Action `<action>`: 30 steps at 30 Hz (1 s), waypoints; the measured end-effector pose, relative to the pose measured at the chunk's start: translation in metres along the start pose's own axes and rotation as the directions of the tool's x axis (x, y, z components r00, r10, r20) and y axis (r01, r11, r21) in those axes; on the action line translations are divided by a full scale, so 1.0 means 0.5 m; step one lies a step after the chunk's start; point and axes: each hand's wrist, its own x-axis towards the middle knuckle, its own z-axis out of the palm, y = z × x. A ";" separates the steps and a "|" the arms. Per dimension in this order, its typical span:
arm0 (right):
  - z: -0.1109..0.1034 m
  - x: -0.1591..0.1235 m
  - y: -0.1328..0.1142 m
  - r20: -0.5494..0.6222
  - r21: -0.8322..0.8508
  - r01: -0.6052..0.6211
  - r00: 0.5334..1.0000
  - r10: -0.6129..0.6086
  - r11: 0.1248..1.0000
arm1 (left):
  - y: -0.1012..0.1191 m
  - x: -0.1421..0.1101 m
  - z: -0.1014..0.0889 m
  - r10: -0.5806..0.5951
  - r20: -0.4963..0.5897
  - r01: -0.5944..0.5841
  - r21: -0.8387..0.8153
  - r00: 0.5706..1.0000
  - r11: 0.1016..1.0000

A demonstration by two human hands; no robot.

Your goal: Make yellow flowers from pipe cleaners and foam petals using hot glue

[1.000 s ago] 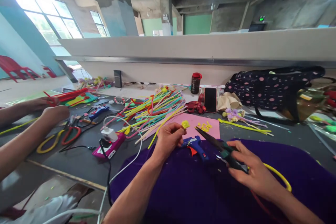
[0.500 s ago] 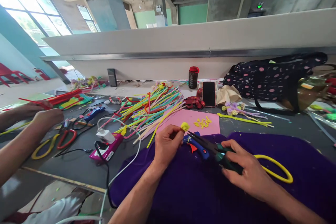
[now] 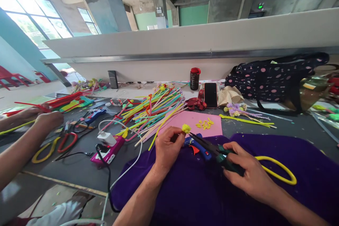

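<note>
Between the thumb and fingers of my left hand (image 3: 169, 145) is a small fuzzy yellow ball (image 3: 186, 128). My right hand (image 3: 246, 171) is wrapped round the dark green handles of a pair of long-nose pliers (image 3: 212, 148). The tips of the pliers come close to the ball; whether they touch it I cannot tell. Beneath the pliers lies a blue glue gun (image 3: 202, 151) with a red trigger, partly hidden. Just beyond, several small yellow pieces (image 3: 204, 124) are scattered on a pink sheet (image 3: 182, 117).
A heap of coloured pipe cleaners (image 3: 156, 109) lies ahead. Left of me are a magenta power strip (image 3: 108, 153), scissors (image 3: 67, 142) and a co-worker's hands (image 3: 49, 120). Purple cloth (image 3: 185, 190) covers the near table, under a yellow loop (image 3: 280, 169). A phone (image 3: 210, 94) and bottle (image 3: 195, 78) stand behind.
My hands, the yellow ball and the pliers hold almost the same position. At the left, the co-worker's hands have shifted slightly with a red stem.
</note>
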 end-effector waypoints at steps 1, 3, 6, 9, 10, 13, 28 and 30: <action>0.000 0.000 -0.001 0.002 0.000 -0.005 1.000 0.005 1.000 | -0.001 0.000 0.000 0.003 0.001 -0.003 0.006 1.000 1.000; -0.001 0.000 -0.001 0.001 0.001 -0.015 1.000 0.015 1.000 | -0.002 0.000 0.000 0.009 0.001 -0.009 0.014 1.000 1.000; -0.001 -0.001 -0.001 0.004 0.004 -0.023 1.000 0.023 1.000 | -0.002 -0.001 0.001 0.026 0.003 -0.026 0.036 1.000 0.999; -0.002 -0.001 -0.003 0.011 0.014 -0.021 1.000 0.021 1.000 | -0.001 -0.002 0.001 0.032 0.019 -0.033 0.030 0.999 0.999; -0.001 -0.001 -0.004 0.013 0.018 -0.021 1.000 0.021 1.000 | 0.001 -0.002 0.001 0.028 0.019 -0.029 0.016 0.999 0.999; 0.001 -0.001 -0.004 0.013 0.023 -0.021 1.000 0.021 1.000 | 0.005 -0.003 0.001 0.017 0.003 -0.017 -0.020 1.000 1.000; 0.004 -0.006 -0.004 -0.001 0.018 -0.018 1.000 0.018 1.000 | 0.003 -0.003 -0.002 0.121 0.012 -0.122 0.117 0.993 0.986; 0.003 -0.006 -0.005 -0.001 0.026 -0.014 1.000 0.014 1.000 | 0.004 -0.004 -0.003 0.136 0.005 -0.136 0.119 0.991 0.984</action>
